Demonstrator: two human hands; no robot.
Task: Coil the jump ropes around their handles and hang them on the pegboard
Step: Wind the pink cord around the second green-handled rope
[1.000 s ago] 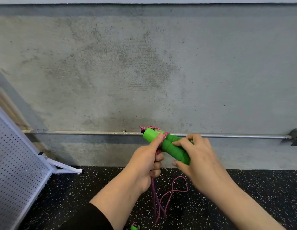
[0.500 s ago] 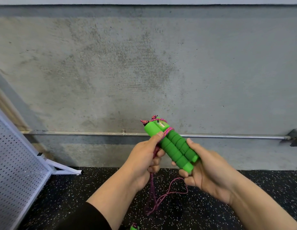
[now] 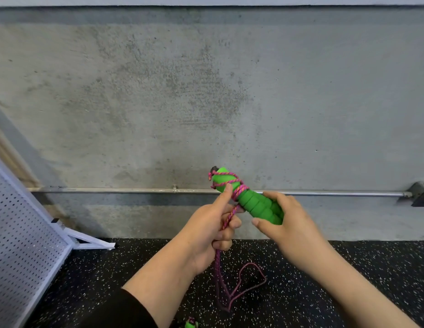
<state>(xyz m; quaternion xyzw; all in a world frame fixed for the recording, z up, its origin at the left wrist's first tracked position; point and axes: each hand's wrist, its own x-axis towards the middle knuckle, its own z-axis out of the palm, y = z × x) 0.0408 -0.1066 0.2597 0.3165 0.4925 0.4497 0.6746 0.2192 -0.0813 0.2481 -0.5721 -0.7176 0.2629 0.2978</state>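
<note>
Bare concrete wall (image 3: pixel 206 91) fills most of what I see, with a metal pipe (image 3: pixel 111 190) running along it low down and black speckled floor (image 3: pixel 348 268) beneath. At the far left a white pegboard (image 3: pixel 21 233) leans at an angle on its frame.

My right hand (image 3: pixel 286 223) grips the lower end of the green handles (image 3: pixel 251 200), fingers curled round the ribbed foam, holding them tilted with the top end up and to the left, in front of the pipe. A few turns of the pink rope (image 3: pixel 230 218) already circle the upper part of the handles. My left hand (image 3: pixel 208 230) pinches the rope just below those turns, thumb pointing up and touching the handle, the other fingers curled round the strand. From that fist the loose rope hangs down and loops on the floor between my forearms. At the bottom edge I can make out a small green and pink piece (image 3: pixel 191 324), too cut off to identify.
</note>
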